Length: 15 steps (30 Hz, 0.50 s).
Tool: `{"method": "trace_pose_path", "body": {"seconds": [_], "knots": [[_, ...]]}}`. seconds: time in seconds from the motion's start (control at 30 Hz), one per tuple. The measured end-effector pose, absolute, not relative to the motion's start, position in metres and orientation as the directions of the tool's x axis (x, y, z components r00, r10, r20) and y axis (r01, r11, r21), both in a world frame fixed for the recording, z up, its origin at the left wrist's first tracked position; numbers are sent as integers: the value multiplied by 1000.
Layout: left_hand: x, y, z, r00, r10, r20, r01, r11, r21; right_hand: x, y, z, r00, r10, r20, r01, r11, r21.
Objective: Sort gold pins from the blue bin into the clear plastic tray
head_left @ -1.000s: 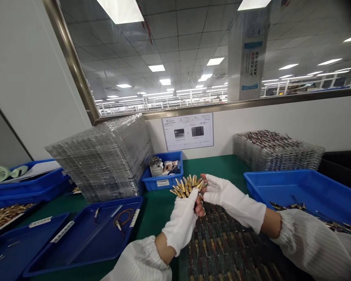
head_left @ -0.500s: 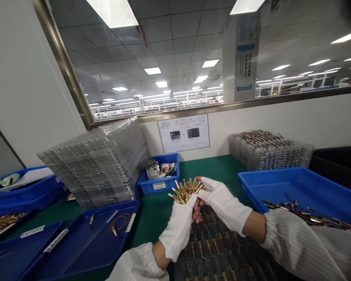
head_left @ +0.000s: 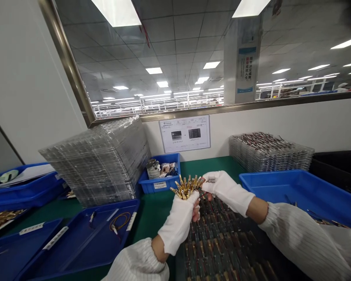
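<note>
A bundle of gold, metallic pin-like parts (head_left: 187, 186) fans out above my left hand (head_left: 183, 214), whose gloved fingers are wrapped round it. My right hand (head_left: 220, 187), in a white fingerless glove, is at the right side of the bundle; its fingertips are pinched at the ends of the parts, and what they hold is too small to make out. Beneath both hands lies a clear compartment tray (head_left: 219, 249) with rows of small wired parts in it.
Tall stacked clear trays (head_left: 105, 164) stand at the left, filled ones (head_left: 263, 150) at the back right. Blue bins include one at the right (head_left: 304, 181), a small one behind my hands (head_left: 159, 185), and a flat tray (head_left: 87, 238) at the left.
My right hand has moved slightly up and right, with its fingers more bent. The bundle stays in my left hand. The view has shifted a little.
</note>
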State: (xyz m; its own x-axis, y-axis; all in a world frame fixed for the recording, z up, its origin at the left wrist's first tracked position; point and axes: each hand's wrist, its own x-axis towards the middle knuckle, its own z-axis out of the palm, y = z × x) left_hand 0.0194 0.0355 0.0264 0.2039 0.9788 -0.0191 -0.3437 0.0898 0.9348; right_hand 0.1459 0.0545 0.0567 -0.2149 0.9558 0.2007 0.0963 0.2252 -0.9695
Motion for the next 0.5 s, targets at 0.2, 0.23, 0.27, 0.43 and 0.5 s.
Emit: {"method": "trace_pose_path", "body": {"seconds": [0.2, 0.23, 0.27, 0.43, 0.5], "knots": [[16, 34, 35, 228, 970, -77, -388, 163, 907, 157, 68, 61, -204, 944, 260, 200, 300, -933], [16, 34, 36, 234, 968, -85, -391, 174, 904, 159, 69, 62, -208, 941, 268, 215, 312, -925], [16, 34, 36, 235, 968, -85, -398, 176, 901, 161, 71, 62, -205, 939, 277, 230, 321, -919], [6, 39, 46, 111, 994, 6, -457, 45, 888, 175, 78, 63, 18, 926, 377, 409, 337, -848], [-1, 42, 54, 51, 997, 55, -480, -23, 877, 175, 78, 60, 36, 899, 436, 592, 332, -734]]}}
